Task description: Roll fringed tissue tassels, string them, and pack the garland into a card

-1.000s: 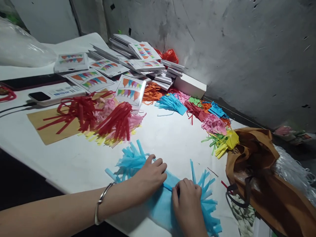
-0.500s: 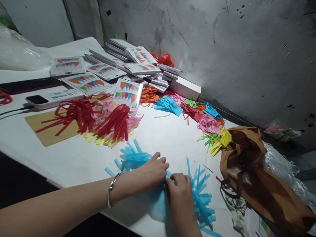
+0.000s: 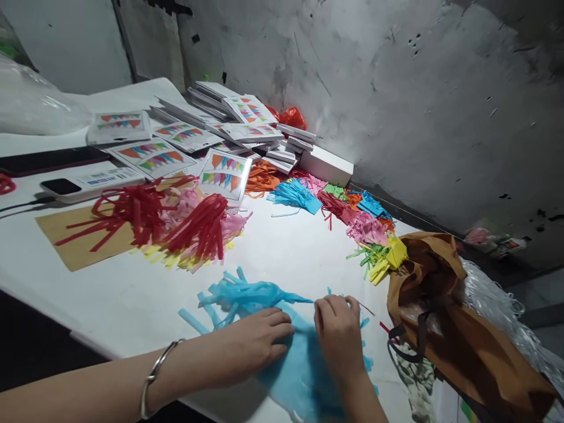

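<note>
Blue fringed tissue sheet (image 3: 304, 370) sits at the bottom centre of the frame, near the table (image 3: 286, 252) front edge, one fringed end (image 3: 240, 296) fanned out to its upper left. Left hand (image 3: 253, 343) lies flat, fingers extended and palm down, pinning the sheet's left part; silver bangle (image 3: 152, 379) on that wrist. Right hand (image 3: 339, 332) is curled, fingertips pinched together on the sheet's upper edge at centre-bottom, looks like it's gathering or rolling the uncut band; can't tell exactly how much paper is inside the pinch. To do this well, my read: keep the flat hand as the anchor so the thin paper doesn't skid, work the pinch in short bites along the band, keep the strips on both ends out from under the palm so they don't crease or tear. Go light, tissue rips at the root of the cuts. Red and pink fringe pile (image 3: 176, 220) sits centre-left, finished small tassels (image 3: 365, 226) centre-right, brown bag (image 3: 445, 305) at lower right, close to the right hand, so watch strips snagging on its strap
</note>
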Demonstrator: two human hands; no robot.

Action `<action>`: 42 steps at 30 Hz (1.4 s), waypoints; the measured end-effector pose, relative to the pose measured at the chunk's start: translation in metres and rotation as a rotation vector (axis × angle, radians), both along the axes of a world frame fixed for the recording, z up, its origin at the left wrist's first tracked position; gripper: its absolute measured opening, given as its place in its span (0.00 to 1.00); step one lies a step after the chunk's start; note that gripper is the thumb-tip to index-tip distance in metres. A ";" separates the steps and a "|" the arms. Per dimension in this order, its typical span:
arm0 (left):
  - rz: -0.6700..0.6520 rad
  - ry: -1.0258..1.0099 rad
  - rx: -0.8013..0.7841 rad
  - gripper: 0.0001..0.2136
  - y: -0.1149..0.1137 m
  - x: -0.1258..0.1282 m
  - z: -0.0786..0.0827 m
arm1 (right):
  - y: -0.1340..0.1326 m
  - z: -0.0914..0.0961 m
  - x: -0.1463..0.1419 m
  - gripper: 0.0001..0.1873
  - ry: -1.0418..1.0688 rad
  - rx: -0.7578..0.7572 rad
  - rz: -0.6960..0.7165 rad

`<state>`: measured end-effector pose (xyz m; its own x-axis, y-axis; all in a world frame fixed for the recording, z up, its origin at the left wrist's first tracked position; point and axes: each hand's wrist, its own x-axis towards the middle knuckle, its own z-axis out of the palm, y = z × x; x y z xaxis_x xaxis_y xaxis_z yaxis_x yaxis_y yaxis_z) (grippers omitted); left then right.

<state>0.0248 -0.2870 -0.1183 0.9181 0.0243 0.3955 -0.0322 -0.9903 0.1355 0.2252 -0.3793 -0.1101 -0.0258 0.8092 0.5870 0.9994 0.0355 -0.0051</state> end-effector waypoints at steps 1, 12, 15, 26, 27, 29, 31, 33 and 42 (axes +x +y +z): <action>-0.003 0.001 -0.007 0.02 0.000 -0.001 -0.003 | 0.002 0.005 0.008 0.12 -0.014 0.018 -0.017; 0.093 0.073 -0.138 0.18 0.001 -0.006 -0.028 | -0.046 0.052 0.149 0.15 -0.358 0.259 -0.362; 0.079 0.050 -0.194 0.18 0.003 -0.006 -0.032 | -0.082 0.073 0.171 0.15 -0.473 0.322 -0.444; -0.113 -0.252 -0.658 0.11 -0.024 0.062 0.123 | -0.116 0.107 0.044 0.14 -0.575 0.242 0.046; -0.139 -0.171 -0.703 0.10 -0.029 0.073 0.133 | -0.117 0.104 0.039 0.15 -0.563 0.255 0.056; -0.168 0.059 -0.840 0.09 -0.036 0.092 0.142 | -0.118 0.099 0.036 0.14 -0.534 0.325 0.051; -0.188 0.264 -1.020 0.09 -0.039 0.106 0.139 | -0.120 0.093 0.041 0.09 -0.498 0.414 0.074; -0.231 0.345 -1.185 0.15 -0.042 0.116 0.130 | -0.123 0.086 0.046 0.05 -0.382 0.478 0.105; -0.286 0.075 -1.458 0.26 -0.074 0.154 0.093 | -0.128 0.030 0.044 0.12 0.487 0.617 -0.099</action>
